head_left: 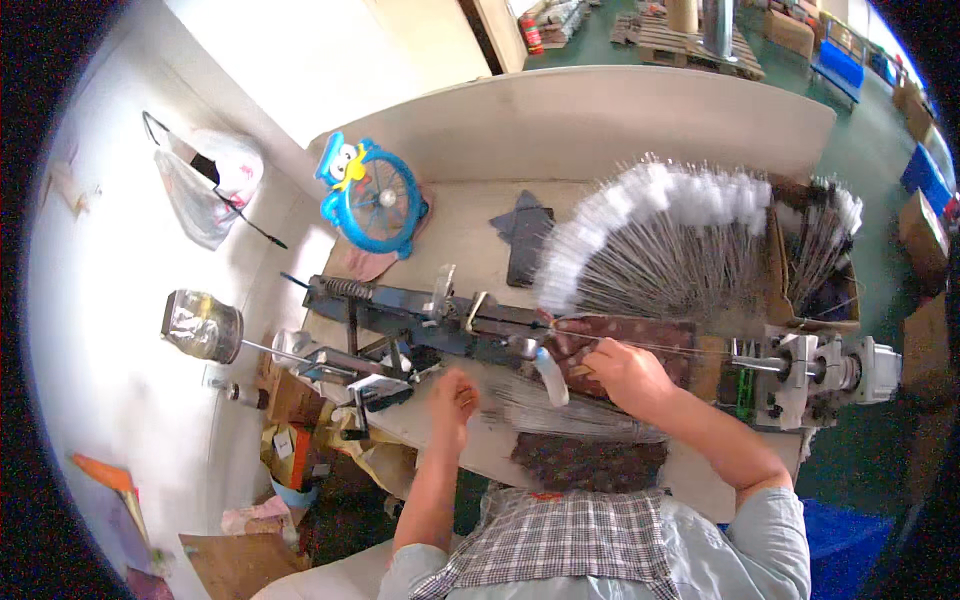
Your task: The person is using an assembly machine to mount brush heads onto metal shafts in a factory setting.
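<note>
Your right hand (622,372) pinches a thin wire (690,350) running rightward toward the motor (820,372); your left hand (455,395), curled loosely, rests left of it.

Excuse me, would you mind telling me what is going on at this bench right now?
A person sits at a workbench with a long metal machine across it. The right hand pinches thin wires at the machine's middle, over a patterned cloth. The left hand rests on a loose bundle of wires at the near edge. Behind, white-tipped wires lie fanned out, beside a blue fan.
</note>
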`<state>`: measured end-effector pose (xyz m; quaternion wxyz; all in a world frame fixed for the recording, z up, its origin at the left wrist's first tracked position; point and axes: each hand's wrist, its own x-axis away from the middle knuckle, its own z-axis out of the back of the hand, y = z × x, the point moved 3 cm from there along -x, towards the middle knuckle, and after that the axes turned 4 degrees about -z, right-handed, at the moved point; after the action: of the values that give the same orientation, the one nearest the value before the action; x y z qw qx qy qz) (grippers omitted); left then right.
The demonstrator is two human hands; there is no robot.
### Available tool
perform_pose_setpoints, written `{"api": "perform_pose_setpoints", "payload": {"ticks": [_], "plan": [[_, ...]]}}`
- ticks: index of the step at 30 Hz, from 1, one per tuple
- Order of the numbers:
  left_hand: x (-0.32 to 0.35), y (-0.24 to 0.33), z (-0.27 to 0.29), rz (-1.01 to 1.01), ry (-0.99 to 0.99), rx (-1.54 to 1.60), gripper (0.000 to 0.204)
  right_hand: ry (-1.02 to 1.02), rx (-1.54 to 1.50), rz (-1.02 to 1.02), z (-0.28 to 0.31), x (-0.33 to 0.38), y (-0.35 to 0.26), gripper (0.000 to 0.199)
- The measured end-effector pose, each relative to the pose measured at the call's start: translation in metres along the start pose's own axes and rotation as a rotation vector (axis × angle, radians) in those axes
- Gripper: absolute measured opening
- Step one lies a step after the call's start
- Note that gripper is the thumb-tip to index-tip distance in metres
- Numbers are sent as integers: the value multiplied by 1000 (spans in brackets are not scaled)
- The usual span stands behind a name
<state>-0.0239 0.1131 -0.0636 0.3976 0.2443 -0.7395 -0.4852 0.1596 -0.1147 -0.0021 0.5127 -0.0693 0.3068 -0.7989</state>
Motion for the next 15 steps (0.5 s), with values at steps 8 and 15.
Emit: {"api": "perform_pose_setpoints", "payload": {"ticks": [8,15], "plan": [[-18,5,66,163,192,385,28,-8,-70,24,0,-7,-14,32],[-25,-3,68,103,269,442,13,-113,-68,-66,25,-3,-28,34]]}}
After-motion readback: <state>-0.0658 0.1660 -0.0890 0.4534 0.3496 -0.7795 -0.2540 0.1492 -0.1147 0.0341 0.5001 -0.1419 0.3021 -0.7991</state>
